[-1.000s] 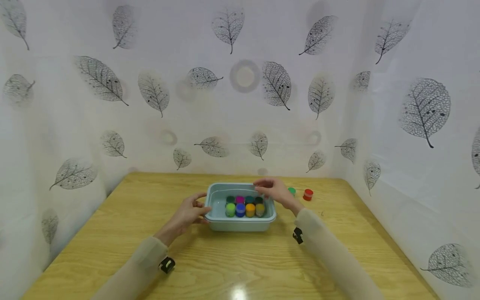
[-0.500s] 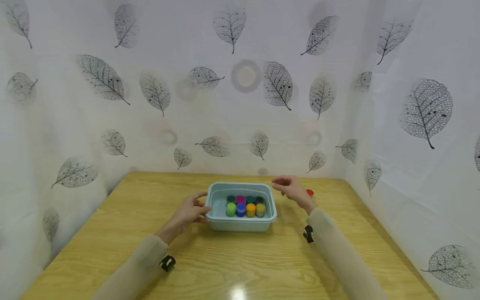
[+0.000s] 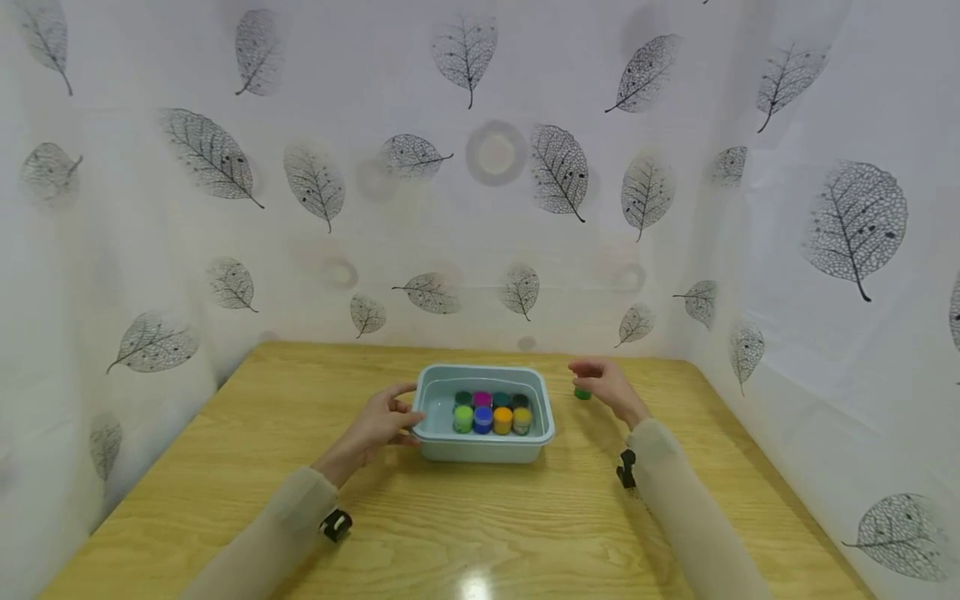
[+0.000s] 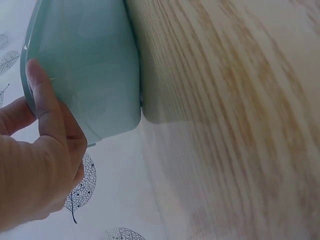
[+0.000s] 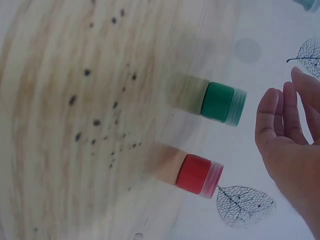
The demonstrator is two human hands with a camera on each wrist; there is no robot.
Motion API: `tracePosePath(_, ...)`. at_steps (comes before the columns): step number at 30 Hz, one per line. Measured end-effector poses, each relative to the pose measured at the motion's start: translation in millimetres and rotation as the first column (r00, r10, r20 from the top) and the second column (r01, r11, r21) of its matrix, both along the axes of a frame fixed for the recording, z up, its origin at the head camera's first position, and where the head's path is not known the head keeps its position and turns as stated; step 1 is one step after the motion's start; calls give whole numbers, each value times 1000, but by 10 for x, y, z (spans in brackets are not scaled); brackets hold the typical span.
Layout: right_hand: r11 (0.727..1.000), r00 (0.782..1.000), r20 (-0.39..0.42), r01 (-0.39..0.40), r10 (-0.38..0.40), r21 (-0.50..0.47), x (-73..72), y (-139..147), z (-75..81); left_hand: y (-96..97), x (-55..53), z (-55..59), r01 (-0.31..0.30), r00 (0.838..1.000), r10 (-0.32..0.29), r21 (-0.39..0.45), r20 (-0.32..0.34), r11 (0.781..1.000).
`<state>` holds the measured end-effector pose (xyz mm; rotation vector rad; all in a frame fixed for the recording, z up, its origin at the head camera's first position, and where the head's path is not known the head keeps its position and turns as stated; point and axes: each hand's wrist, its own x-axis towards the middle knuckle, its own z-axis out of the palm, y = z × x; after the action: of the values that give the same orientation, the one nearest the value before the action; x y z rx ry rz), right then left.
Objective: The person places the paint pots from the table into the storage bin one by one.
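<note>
A pale blue plastic tub (image 3: 483,452) sits on the wooden table, and my left hand (image 3: 377,427) grips its left rim between thumb and fingers. Inside, two rows of small paint jars stand together, among them a light green jar (image 3: 463,419), a blue jar (image 3: 483,420) and an orange jar (image 3: 502,420). Right of the tub, my right hand (image 3: 611,390) hovers with loosely bent fingers, holding nothing. Just by its fingertips stands a green paint jar (image 5: 218,101) with a clear lid. A red paint jar (image 5: 194,172) stands beside the green one; the hand hides it in the head view.
The wooden table (image 3: 315,375) meets a white curtain (image 3: 337,250) printed with grey leaves at its back and sides. Dark specks (image 5: 96,122) mark the tabletop near the two loose jars. A black strap (image 3: 626,468) is on the right sleeve.
My right hand has moved right, from over the tub's far right corner to above the green jar, covering the red one in the head view. The left hand keeps its grip on the tub.
</note>
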<state>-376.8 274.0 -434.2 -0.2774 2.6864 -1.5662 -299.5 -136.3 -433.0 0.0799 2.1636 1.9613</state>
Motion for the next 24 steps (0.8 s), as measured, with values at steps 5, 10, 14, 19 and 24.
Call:
tracePosePath(5, 1000, 1000, -15, 20, -20, 1, 5, 53, -37, -1, 14, 12, -2, 1000, 2, -4, 3, 1000)
tracePosePath(10, 1000, 1000, -8, 27, -27, -3, -6, 89, -59, -2, 21, 20, -8, 1000, 8, -7, 3, 1000)
tracePosePath(14, 1000, 1000, 10, 24, -25, 4, -13, 103, -68, -4, 23, 22, 0, 1000, 0, -5, 2, 1000)
tracePosePath(19, 1000, 1000, 29, 12, -12, 2, -33, 128, -106, -1, 22, 23, -2, 1000, 2, 1, 4, 1000)
tracePosePath(24, 1000, 999, 38, -7, 5, 29, -52, 122, -130, 4, 8, 6, -13, 1000, 13, -5, 3, 1000)
